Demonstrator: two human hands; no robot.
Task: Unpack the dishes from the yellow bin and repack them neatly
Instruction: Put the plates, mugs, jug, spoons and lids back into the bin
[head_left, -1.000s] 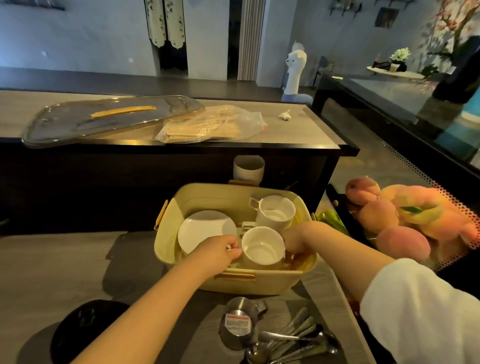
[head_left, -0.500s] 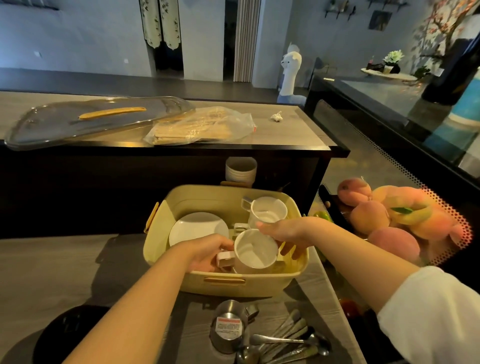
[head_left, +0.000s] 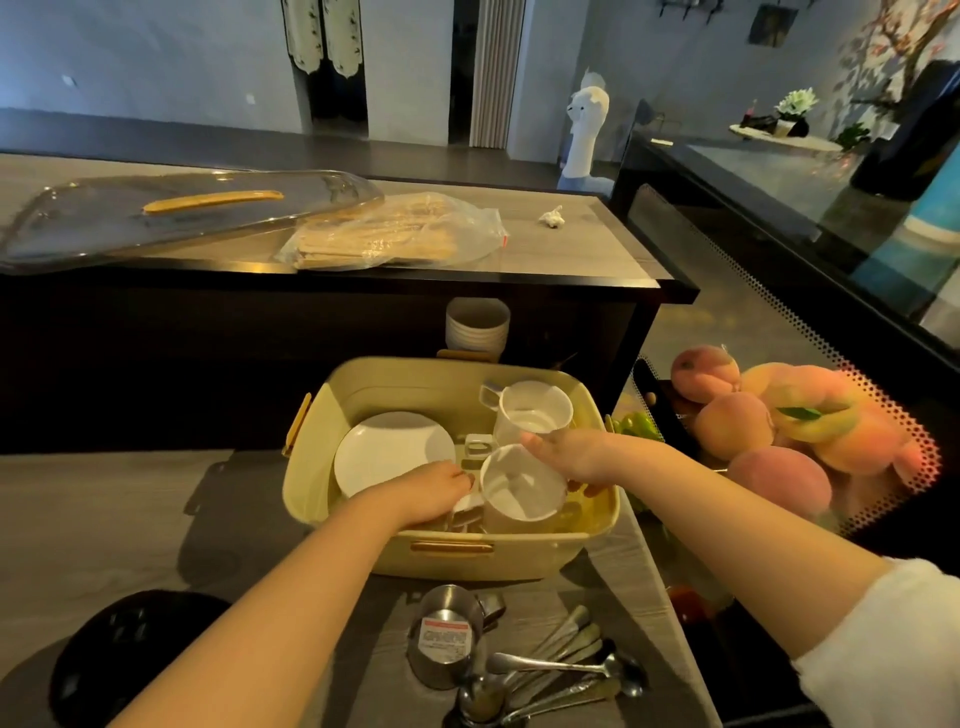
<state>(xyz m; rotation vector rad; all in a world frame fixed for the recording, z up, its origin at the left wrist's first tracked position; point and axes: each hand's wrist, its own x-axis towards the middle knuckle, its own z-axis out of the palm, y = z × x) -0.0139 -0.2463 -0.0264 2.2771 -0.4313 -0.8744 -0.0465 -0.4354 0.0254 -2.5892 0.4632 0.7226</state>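
Note:
The yellow bin (head_left: 467, 564) stands on the grey table in front of me. Inside it, a white plate (head_left: 392, 449) lies on the left and a white mug (head_left: 530, 410) stands at the back right. A second white mug (head_left: 519, 491) sits tilted at the front right. My right hand (head_left: 576, 457) grips this near mug by its far side and rim. My left hand (head_left: 431, 493) reaches into the bin with its fingers curled at the same mug's handle. The bottom of the bin under the mugs is mostly hidden.
A steel cup (head_left: 447, 639) and several spoons (head_left: 561, 670) lie just in front of the bin. Peaches (head_left: 753, 431) fill a mesh basket on the right. A ribbed cup (head_left: 477, 327) stands behind the bin. On the raised counter are a clear lid (head_left: 182, 213) and a plastic bag (head_left: 395, 234).
My right hand moved from the bin's right edge onto the near mug. The mug has risen and tipped. My left hand stayed at its handle.

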